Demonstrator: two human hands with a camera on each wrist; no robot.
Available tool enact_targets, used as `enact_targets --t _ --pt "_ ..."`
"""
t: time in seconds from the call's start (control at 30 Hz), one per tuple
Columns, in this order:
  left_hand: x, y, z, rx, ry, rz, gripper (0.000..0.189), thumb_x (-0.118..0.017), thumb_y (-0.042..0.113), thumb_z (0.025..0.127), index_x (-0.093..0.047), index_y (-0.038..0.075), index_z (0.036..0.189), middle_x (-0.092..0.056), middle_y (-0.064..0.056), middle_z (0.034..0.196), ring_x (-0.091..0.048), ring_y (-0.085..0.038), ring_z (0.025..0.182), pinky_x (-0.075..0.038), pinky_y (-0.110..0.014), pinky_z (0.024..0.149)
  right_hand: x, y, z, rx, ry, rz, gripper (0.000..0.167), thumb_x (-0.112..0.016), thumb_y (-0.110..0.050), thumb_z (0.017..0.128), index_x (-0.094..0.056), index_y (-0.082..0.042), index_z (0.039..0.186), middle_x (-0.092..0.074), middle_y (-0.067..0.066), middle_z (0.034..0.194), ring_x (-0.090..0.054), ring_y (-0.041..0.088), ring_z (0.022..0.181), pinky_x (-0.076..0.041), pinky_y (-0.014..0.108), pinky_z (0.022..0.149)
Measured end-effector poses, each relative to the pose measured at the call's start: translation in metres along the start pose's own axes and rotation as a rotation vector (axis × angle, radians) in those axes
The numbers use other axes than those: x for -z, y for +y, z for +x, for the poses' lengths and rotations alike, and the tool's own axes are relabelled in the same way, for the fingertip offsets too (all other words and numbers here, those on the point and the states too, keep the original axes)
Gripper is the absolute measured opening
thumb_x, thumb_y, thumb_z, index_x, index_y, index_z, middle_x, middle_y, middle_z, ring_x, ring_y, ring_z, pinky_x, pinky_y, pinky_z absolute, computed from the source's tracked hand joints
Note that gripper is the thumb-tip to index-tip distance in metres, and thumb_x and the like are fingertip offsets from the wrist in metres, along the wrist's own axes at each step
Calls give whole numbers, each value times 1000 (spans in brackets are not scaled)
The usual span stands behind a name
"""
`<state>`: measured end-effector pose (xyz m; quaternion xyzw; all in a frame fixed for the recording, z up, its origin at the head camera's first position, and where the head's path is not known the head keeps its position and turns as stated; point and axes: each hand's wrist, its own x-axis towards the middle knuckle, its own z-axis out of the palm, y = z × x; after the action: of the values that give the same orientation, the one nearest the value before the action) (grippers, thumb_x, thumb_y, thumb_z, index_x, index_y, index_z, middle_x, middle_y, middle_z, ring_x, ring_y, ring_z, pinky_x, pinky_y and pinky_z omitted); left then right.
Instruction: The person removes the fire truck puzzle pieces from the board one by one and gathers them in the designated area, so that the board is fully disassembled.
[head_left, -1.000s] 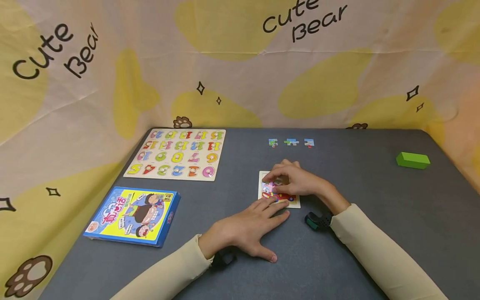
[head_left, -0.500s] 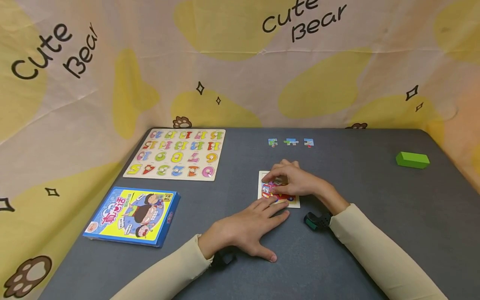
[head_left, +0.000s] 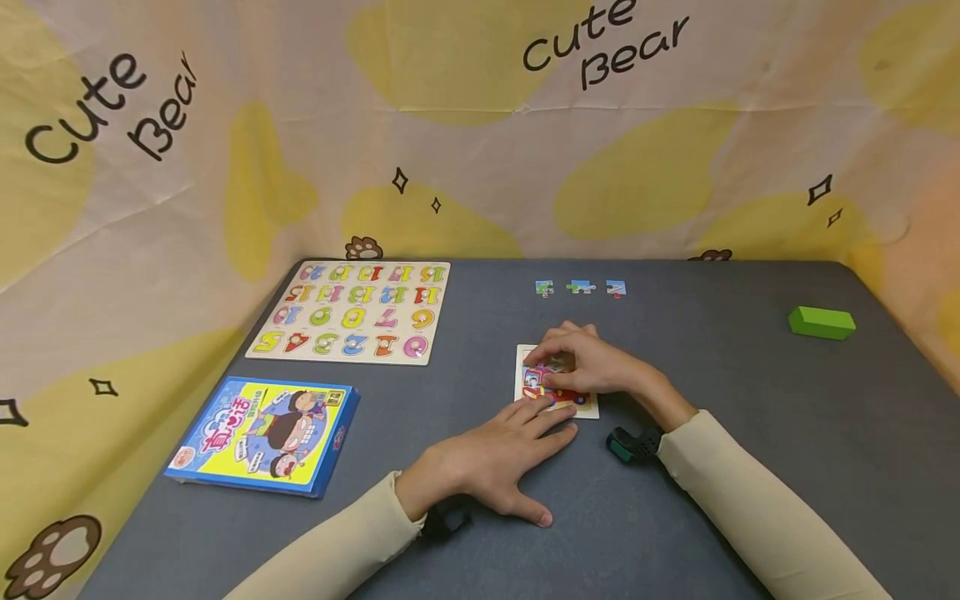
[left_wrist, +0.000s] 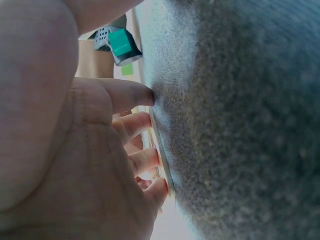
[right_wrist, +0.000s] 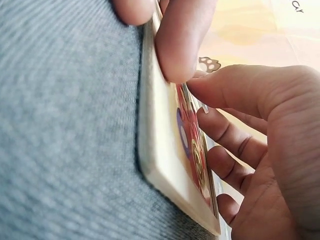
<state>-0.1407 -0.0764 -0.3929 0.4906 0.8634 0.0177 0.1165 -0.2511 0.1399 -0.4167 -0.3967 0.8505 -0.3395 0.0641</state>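
A small wooden jigsaw board [head_left: 519,379] with a pale border and a red, pink and yellow picture lies flat on the table. My left hand [head_left: 491,458] is spread low over the table, its fingertips [left_wrist: 159,187] resting on the near edge of this board. From the right, my right hand [head_left: 600,360] reaches over it, thumb and index finger pinching a small jigsaw piece [right_wrist: 204,106] at the picture surface. The fingers cover most of that piece. Its other fingers [right_wrist: 225,162] hang loosely curved above the far part of the board.
Three loose jigsaw pieces [head_left: 581,287] lie in a row beyond the board. At the left are a number puzzle board [head_left: 337,360] and a blue and yellow box [head_left: 300,433]. A green block [head_left: 822,322] lies at the right; a patterned cloth [head_left: 480,150] hangs behind.
The right thumb and index finger shift very slightly over the picture. The left hand keeps its place. The head view tips a little, so everything sits slightly lower.
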Motion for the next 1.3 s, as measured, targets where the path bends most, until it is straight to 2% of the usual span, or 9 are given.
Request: enact_targets --t 0.17,0.37,0.6,0.83,1.3 --pt "1 0 0 0 -5 -16 100 -69 66 85 -30 15 161 -17 -3 172 -12 -28 160 -17 -44 129 1 4 -1 5 22 28 30 -80 -16 87 -77 -17 117 -72 -5 107 -49 16 95 -24 39 84" --pt "1 0 0 -6 3 -13 99 -70 66 85 -31 15 161 -17 -3 172 -13 -27 160 -19 -44 129 7 13 -5 -51 64 92 33 -79 -19 89 -75 -18 122 -72 -3 111 -48 19 97 -24 41 86" --pt "-1 -2 -1 0 -12 -40 99 -68 67 86 -29 18 162 -15 0 173 -11 -25 160 -17 -43 129 15 28 -11 -87 130 163 33 -76 -14 91 -73 -13 124 -71 3 111 -52 20 98 -43 36 85" --pt "-5 -4 -1 1 2 -65 96 -64 69 88 -28 21 162 -14 3 173 -10 -23 161 -16 -43 129 21 41 -8 -162 204 139 31 -74 -12 93 -73 -10 123 -69 8 104 -55 19 94 -45 30 83" --pt "-8 -7 -2 -22 8 -52 97 -64 71 86 -26 25 163 -12 2 173 -9 -24 161 -16 -43 129 30 53 17 -210 194 33 31 -73 -11 93 -73 -8 123 -71 10 106 -52 23 92 -40 35 83"
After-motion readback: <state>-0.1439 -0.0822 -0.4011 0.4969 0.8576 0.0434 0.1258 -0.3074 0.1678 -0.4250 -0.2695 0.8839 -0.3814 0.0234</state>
